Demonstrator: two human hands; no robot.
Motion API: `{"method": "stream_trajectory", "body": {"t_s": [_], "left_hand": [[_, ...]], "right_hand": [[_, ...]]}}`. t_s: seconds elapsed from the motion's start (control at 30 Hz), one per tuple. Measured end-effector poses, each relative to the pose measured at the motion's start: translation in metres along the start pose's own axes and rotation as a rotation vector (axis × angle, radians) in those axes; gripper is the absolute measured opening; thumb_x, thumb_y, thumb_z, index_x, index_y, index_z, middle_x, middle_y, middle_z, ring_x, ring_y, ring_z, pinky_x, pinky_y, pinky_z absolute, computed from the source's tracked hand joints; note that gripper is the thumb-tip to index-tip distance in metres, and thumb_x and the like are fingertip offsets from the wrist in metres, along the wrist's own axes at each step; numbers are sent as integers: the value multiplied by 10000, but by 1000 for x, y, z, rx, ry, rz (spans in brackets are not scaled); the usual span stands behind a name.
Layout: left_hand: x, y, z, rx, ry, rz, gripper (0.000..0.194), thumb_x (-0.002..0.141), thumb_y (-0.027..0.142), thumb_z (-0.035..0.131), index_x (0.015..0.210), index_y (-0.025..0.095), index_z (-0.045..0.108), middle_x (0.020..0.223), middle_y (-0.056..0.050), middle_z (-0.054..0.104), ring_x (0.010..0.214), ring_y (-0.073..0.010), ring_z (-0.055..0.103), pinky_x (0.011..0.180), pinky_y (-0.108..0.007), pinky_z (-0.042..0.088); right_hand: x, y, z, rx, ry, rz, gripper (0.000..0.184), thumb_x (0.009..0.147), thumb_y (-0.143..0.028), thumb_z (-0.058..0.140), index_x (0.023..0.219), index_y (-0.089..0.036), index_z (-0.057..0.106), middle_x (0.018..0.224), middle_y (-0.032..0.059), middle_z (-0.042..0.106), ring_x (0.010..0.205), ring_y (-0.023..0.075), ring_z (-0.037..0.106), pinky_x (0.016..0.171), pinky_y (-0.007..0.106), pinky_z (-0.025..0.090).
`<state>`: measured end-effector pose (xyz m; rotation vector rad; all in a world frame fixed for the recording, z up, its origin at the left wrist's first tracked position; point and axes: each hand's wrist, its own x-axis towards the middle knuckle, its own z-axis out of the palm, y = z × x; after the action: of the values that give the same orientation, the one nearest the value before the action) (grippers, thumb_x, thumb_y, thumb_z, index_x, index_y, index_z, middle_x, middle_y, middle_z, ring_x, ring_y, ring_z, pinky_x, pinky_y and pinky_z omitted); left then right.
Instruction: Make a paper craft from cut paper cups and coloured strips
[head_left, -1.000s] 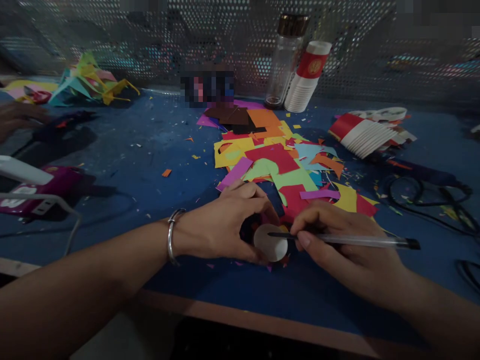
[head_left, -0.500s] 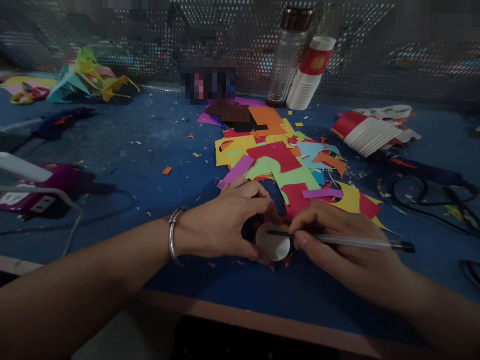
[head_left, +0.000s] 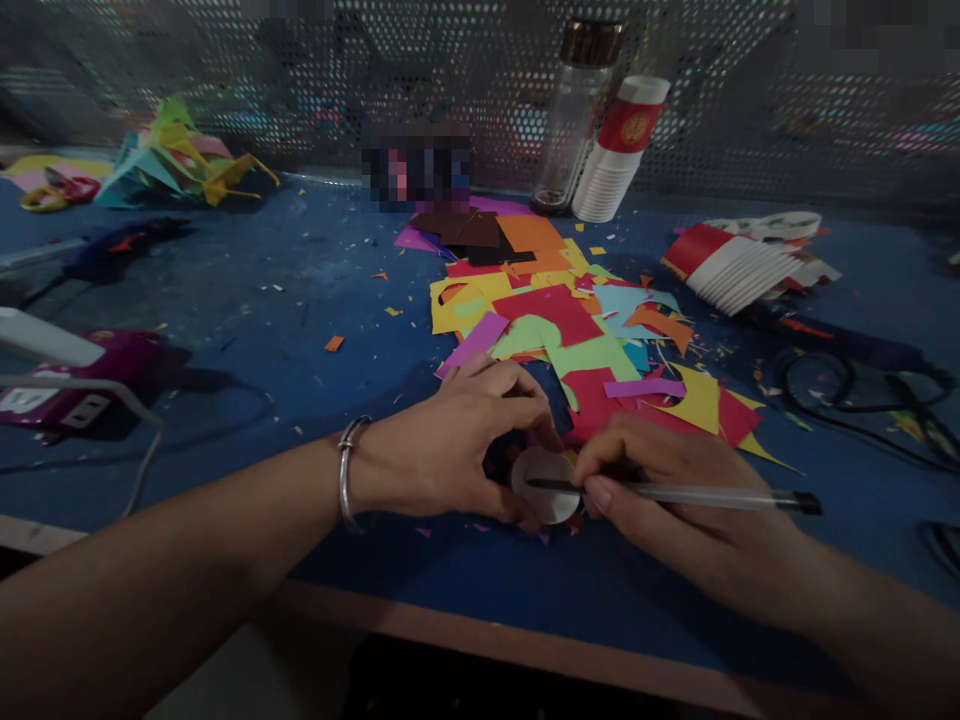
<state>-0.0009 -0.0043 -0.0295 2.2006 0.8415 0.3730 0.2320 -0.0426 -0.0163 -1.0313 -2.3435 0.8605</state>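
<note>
My left hand [head_left: 457,445], with a silver bangle on the wrist, curls round a small white round disc [head_left: 546,495] and pins it onto dark paper on the blue table [head_left: 300,300]. My right hand [head_left: 667,490] pinches a clear ballpoint pen [head_left: 705,494]. The pen lies almost flat, its dark tip resting across the top of the disc. Both hands sit at the near edge of a heap of coloured paper scraps [head_left: 570,320].
A clear bottle [head_left: 577,110] and stacked red-and-white paper cups [head_left: 619,150] stand at the back by a perforated metal screen. More cups [head_left: 739,265] lie on their side at right, near black cables [head_left: 855,385]. Glue guns [head_left: 112,245] and a purple device [head_left: 97,375] lie left.
The pen tip has crept slightly left across the disc. Another person's hand at the far left edge, visible a second ago, is gone. My left hand has held still.
</note>
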Motion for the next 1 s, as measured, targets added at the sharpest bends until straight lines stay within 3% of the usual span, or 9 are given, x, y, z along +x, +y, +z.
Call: {"method": "stream_trajectory", "body": {"t_s": [0.53, 1.0], "left_hand": [[-1, -2, 0, 18, -7, 7, 458, 689, 469, 907, 1035, 247, 706, 1263, -68, 555, 1235, -284, 487, 1035, -410, 419], [0, -1, 0, 10, -14, 15, 485, 674, 425, 922, 1077, 252, 714, 1257, -57, 565, 1220, -273, 502, 1049, -397, 398]], "right_hand": [[0, -3, -7, 30, -70, 2, 138, 910, -154, 529, 816, -211, 612, 659, -28, 638, 529, 96, 550, 490, 218, 391], [-3, 3, -11, -33, -17, 12, 172, 906, -147, 505, 793, -230, 605, 672, -28, 602, 535, 104, 509, 494, 249, 344]]}}
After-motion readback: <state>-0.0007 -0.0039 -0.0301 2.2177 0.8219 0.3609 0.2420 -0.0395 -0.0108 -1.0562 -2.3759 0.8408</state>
